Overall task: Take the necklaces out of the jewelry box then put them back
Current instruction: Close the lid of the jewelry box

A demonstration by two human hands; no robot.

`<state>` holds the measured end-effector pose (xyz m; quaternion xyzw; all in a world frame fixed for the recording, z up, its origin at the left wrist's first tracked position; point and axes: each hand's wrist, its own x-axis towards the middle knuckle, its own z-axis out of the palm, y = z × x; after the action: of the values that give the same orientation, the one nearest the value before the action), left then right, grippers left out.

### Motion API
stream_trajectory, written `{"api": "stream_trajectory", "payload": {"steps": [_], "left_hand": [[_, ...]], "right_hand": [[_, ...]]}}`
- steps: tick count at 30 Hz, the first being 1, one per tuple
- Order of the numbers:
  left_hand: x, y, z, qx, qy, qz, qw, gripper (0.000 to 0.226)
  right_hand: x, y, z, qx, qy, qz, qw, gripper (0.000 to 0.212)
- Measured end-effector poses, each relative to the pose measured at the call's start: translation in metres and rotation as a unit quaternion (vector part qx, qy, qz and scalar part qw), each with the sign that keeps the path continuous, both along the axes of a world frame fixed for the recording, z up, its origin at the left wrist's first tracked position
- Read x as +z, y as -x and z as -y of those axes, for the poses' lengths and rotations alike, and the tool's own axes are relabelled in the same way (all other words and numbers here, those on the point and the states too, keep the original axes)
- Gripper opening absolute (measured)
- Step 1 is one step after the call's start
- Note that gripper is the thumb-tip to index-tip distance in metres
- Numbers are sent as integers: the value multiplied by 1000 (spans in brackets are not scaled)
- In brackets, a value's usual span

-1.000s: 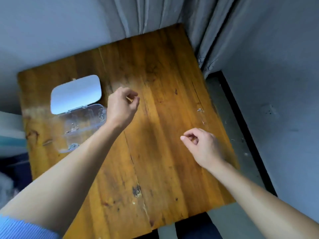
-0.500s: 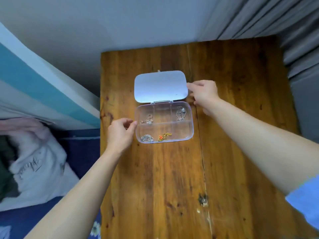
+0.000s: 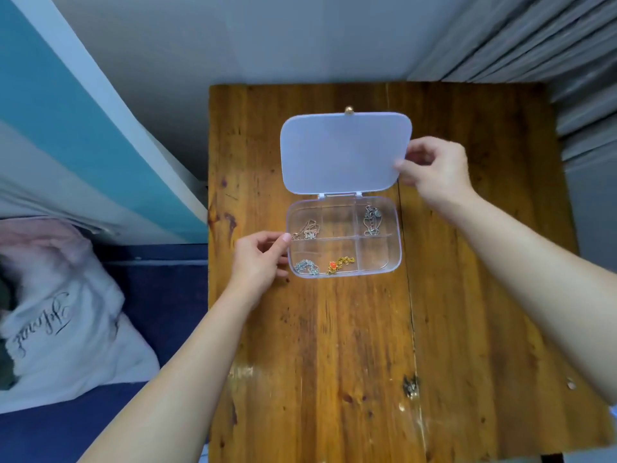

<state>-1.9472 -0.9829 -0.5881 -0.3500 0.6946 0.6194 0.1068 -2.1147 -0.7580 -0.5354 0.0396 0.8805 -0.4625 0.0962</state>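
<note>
I'm reading this as the late stage — the clear jewelry box (image 3: pixel 344 240) sits toward the far edge of the wooden desk (image 3: pixel 367 345), open, and the necklaces all look to be inside: a rose-gold chain (image 3: pixel 307 230) in the far-left compartment, a dark chain (image 3: pixel 371 220) in the far-right one, and along the near row a silver-blue chain (image 3: pixel 306 266) beside a gold one with a red pendant (image 3: pixel 340 265). The near-right compartment looks empty, and I see no chain loose on the desk. My right hand (image 3: pixel 434 168) pinches the right edge of the frosted lid (image 3: pixel 345 152), fingers curled onto it; my left hand (image 3: pixel 258 259) braces the box's left wall, thumb touching the rim. What's left, I judge, is closing the lid. Against half a second ago, little differs — the right hand has slid further along the lid's edge, the left has come onto the box wall, and the lid stays flat open.
</note>
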Motion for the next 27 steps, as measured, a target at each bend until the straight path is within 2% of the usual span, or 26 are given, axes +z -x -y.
{"api": "stream_trajectory", "payload": {"steps": [3,8,12,17,20,23,24,26,27], "left_hand": [[1,0,-1,8,-6,8,1000,22],[3,-2,-9,19,35,19,999,27],[2,-2,-12,57,15,27,998,23],[2,-6,-16,80,-7,22,997,28],[2,-9,-22,53,26,16,998,32],[0,-18,-26,-35,118,-14,992,45],[-4,-23,-28,-81,197,-11,977,51],[-11,-34,-31,-149,367,7,918,58],[-13,-39,-33,-168,418,18,892,61]], "right_hand": [[5,-31,-20,24,-27,-49,998,9],[-12,-89,-42,93,-85,-96,987,18],[-33,-108,-54,144,-117,-150,971,16],[-46,-117,-57,150,-133,-134,970,24],[-47,-123,-55,130,-122,-104,978,29],[-44,-129,-52,99,-81,-53,990,32],[-45,-131,-52,94,-76,-41,992,34],[-48,-136,-50,82,-84,-16,993,38],[-47,-139,-48,77,-91,1,993,40]]}}
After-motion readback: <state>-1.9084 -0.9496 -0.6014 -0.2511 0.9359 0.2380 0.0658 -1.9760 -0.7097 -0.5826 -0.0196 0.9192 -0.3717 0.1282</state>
